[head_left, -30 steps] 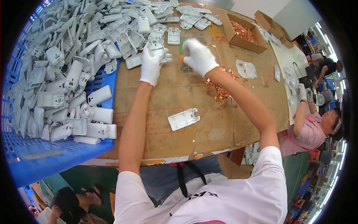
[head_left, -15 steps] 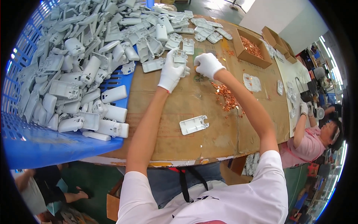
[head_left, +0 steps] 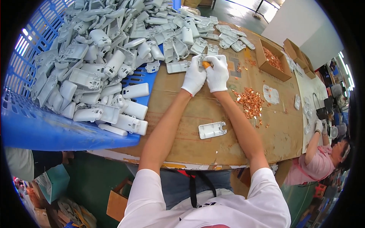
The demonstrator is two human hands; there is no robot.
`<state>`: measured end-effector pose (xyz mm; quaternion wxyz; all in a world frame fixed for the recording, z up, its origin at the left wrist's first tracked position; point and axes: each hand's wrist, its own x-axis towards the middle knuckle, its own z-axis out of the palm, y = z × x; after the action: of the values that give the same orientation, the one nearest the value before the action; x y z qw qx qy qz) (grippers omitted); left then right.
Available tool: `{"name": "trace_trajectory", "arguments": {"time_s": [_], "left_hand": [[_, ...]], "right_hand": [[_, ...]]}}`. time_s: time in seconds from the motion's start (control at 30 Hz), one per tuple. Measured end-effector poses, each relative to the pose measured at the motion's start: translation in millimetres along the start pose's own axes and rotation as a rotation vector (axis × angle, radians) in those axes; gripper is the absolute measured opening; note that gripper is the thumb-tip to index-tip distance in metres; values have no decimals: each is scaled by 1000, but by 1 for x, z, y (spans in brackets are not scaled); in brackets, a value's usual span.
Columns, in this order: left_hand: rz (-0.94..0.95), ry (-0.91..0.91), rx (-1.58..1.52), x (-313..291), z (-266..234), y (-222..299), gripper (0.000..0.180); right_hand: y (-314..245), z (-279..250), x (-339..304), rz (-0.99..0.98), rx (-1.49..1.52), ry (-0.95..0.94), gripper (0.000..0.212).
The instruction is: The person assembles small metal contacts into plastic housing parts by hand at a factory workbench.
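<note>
My left hand (head_left: 194, 79), in a white glove, grips a light grey plastic shell (head_left: 201, 59), mostly hidden behind the fingers. Against it works my gloved right hand (head_left: 218, 75), its fingers closed and an orange covering showing on the thumb tip. Whatever those right fingers pinch is too small or too hidden to make out. Nearer me, one open plastic shell (head_left: 212, 130) lies hollow side up on the cardboard. A loose heap of small copper-coloured metal pieces (head_left: 251, 102) is spread just right of my right forearm.
On the left, a blue plastic crate (head_left: 76, 137) lies on its side, many shells spilling from it across the cardboard-covered table (head_left: 178, 121). A cardboard box (head_left: 279, 72) of copper pieces stands at the far right. A co-worker in pink (head_left: 313, 163) works beyond the right edge.
My right hand has moved from beside the copper pieces to the shell in my left hand, and the two hands now meet. The whole view has shifted, placing everything further right.
</note>
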<state>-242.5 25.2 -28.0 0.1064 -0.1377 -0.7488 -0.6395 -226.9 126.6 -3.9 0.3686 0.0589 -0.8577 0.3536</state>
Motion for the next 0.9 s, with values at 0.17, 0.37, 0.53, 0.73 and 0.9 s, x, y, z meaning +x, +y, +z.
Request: {"name": "trace_trajectory", "arguments": {"time_s": [0.17, 0.37, 0.53, 0.73, 0.9], "left_hand": [[-53, 14, 58, -6, -7, 8, 44], [160, 85, 144, -10, 2, 16, 38], [163, 99, 187, 0, -9, 17, 32], [-16, 59, 68, -7, -7, 16, 31], [82, 149, -22, -16, 5, 1, 15]], "right_hand": [[-8, 6, -3, 242, 87, 89, 18], [30, -13, 12, 484, 575, -445, 21], [28, -5, 25, 416, 631, -473, 25], [28, -6, 17, 87, 244, -430, 38], [47, -3, 10, 162, 303, -483, 32]]}}
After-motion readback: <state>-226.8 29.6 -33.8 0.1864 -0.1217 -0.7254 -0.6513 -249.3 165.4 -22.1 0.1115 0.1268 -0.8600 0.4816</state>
